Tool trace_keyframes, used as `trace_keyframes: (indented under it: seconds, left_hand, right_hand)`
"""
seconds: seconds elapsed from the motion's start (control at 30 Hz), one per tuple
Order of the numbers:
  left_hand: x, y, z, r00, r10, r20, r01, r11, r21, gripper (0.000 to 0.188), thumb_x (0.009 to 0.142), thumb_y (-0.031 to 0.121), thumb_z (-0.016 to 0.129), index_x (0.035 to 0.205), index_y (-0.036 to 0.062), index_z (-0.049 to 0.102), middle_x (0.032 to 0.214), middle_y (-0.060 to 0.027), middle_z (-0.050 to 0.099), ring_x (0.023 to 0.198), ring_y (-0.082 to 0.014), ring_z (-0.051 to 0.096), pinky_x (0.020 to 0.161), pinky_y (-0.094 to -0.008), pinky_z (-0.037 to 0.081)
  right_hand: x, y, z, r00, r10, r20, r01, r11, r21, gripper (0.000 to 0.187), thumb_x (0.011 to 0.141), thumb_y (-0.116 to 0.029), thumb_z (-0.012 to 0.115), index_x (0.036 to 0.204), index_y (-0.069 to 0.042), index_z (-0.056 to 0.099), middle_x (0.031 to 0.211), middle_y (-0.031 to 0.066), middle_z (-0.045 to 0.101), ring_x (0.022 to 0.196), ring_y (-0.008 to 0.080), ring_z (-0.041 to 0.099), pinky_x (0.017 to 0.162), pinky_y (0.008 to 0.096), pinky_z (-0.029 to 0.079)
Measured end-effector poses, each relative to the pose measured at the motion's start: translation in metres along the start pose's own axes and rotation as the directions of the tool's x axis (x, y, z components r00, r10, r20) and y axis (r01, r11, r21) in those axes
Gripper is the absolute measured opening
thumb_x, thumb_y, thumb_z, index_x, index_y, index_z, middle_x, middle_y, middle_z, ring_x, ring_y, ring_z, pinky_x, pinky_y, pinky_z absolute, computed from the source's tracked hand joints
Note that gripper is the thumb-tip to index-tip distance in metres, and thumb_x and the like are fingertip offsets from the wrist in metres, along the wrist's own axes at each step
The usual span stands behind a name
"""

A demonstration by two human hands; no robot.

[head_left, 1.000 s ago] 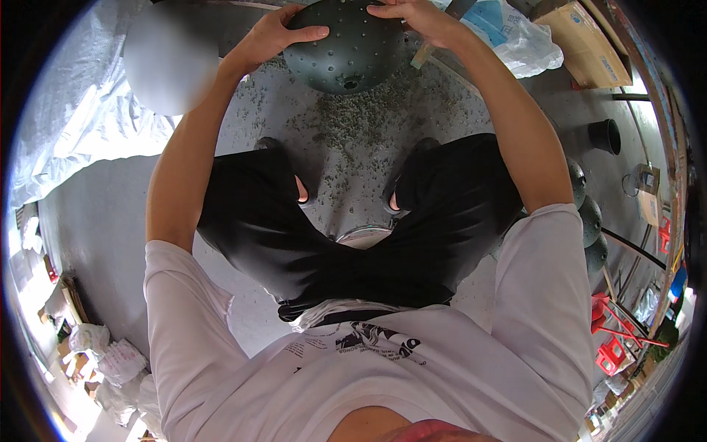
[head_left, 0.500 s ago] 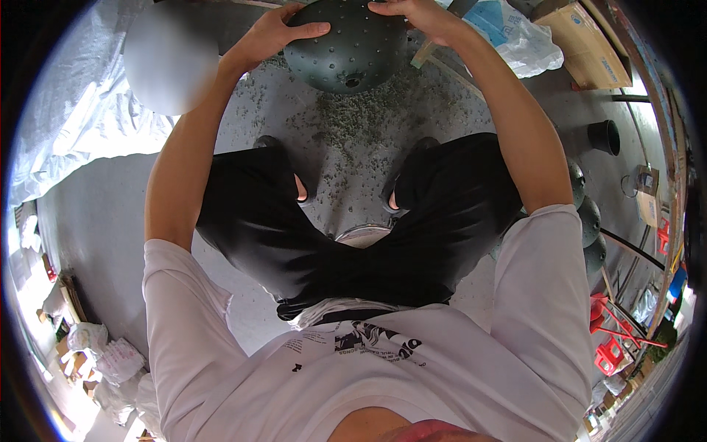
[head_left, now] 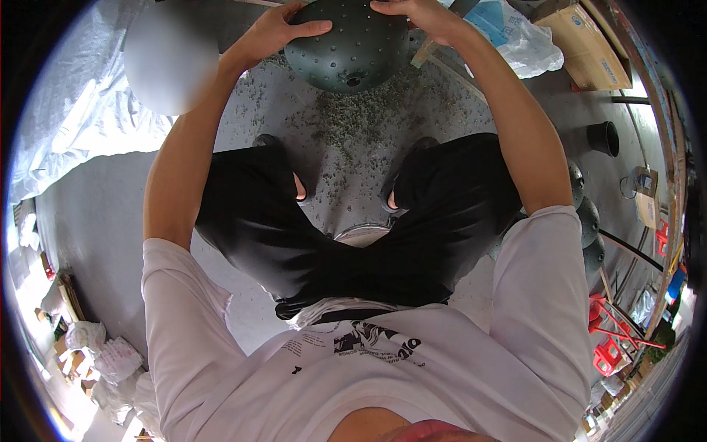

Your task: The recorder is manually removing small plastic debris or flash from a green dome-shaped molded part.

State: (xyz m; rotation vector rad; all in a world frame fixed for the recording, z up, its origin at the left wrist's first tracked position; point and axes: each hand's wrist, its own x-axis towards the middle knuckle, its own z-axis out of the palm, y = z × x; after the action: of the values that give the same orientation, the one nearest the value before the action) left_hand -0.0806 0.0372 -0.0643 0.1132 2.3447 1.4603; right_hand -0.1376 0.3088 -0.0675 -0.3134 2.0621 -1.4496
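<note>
A dark grey-green round shell (head_left: pixel 346 51), dotted with small knobs and with a dark hole low on its near side, is at the top middle of the view. Its far part is cut off by the picture's edge. My left hand (head_left: pixel 276 33) grips its left side, the thumb lying flat across the surface. On the right, my right hand (head_left: pixel 420 16) holds it from above, thumb on top and the other fingers partly hidden behind it. Below the shell, many small dark crumbs (head_left: pixel 346 121) are scattered over the grey floor between my feet.
A black pot (head_left: pixel 603 138) stands on the floor at the right, near a cardboard box (head_left: pixel 585 46) and plastic bags (head_left: pixel 526 48). More knobbed round shells (head_left: pixel 588 221) lie beside my right arm. Translucent sheeting (head_left: pixel 88 110) covers the far left. Red stools (head_left: pixel 608 356) are at lower right.
</note>
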Motion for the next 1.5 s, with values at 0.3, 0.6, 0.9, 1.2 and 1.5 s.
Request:
trace_keyframes:
  seconds: [0.3, 0.6, 0.9, 1.2, 1.5]
  left_hand:
    - [0.002, -0.002, -0.002, 0.999, 0.037, 0.019, -0.037, 0.999, 0.003, 0.086, 0.079, 0.050, 0.084, 0.133, -0.0106, 0.056, 0.118, -0.0200, 0.068, 0.108, -0.0295, 0.066, 0.095, -0.0408, 0.051]
    - [0.001, -0.002, -0.002, 0.999, 0.038, -0.004, -0.038, 0.997, 0.060, 0.084, 0.079, 0.052, 0.084, 0.131, -0.0097, 0.058, 0.115, -0.0187, 0.069, 0.104, -0.0285, 0.067, 0.092, -0.0400, 0.052]
    - [-0.006, 0.015, 0.001, 0.997, -0.027, -0.073, 0.036, 0.990, 0.139, 0.087, 0.078, 0.055, 0.083, 0.132, -0.0088, 0.059, 0.114, -0.0181, 0.070, 0.101, -0.0281, 0.068, 0.087, -0.0392, 0.053]
    - [-0.004, 0.005, -0.002, 0.997, 0.040, -0.066, -0.039, 0.999, 0.023, 0.079, 0.079, 0.045, 0.087, 0.130, -0.0105, 0.061, 0.113, -0.0181, 0.071, 0.100, -0.0280, 0.069, 0.088, -0.0408, 0.054]
    - [-0.007, 0.015, -0.004, 0.998, 0.032, -0.060, -0.029, 0.998, 0.049, 0.075, 0.079, 0.044, 0.087, 0.125, -0.0103, 0.063, 0.109, -0.0166, 0.071, 0.097, -0.0258, 0.069, 0.086, -0.0383, 0.054]
  right_hand:
    - [-0.003, -0.002, 0.003, 0.999, 0.013, -0.040, -0.013, 1.000, -0.008, 0.060, 0.097, -0.036, 0.069, 0.134, 0.008, 0.057, 0.133, 0.0241, 0.059, 0.124, 0.0374, 0.057, 0.105, 0.0475, 0.042]
    - [-0.001, -0.003, 0.001, 0.999, 0.031, -0.027, -0.031, 0.999, 0.015, 0.062, 0.097, -0.036, 0.069, 0.137, 0.008, 0.055, 0.136, 0.0238, 0.058, 0.127, 0.0365, 0.055, 0.107, 0.0469, 0.041]
    - [-0.011, -0.009, 0.002, 0.998, 0.019, -0.058, -0.020, 1.000, -0.022, 0.069, 0.096, -0.039, 0.069, 0.142, 0.008, 0.050, 0.142, 0.0261, 0.053, 0.132, 0.0401, 0.051, 0.112, 0.0490, 0.039]
    - [-0.005, -0.006, 0.004, 0.997, 0.031, -0.066, -0.033, 0.999, -0.029, 0.063, 0.097, -0.037, 0.068, 0.138, 0.008, 0.054, 0.138, 0.0253, 0.056, 0.128, 0.0386, 0.054, 0.109, 0.0485, 0.042]
    - [-0.003, -0.004, 0.004, 0.998, -0.010, -0.055, 0.009, 1.000, -0.016, 0.054, 0.097, -0.036, 0.068, 0.129, 0.008, 0.061, 0.125, 0.0228, 0.064, 0.118, 0.0352, 0.060, 0.101, 0.0452, 0.045]
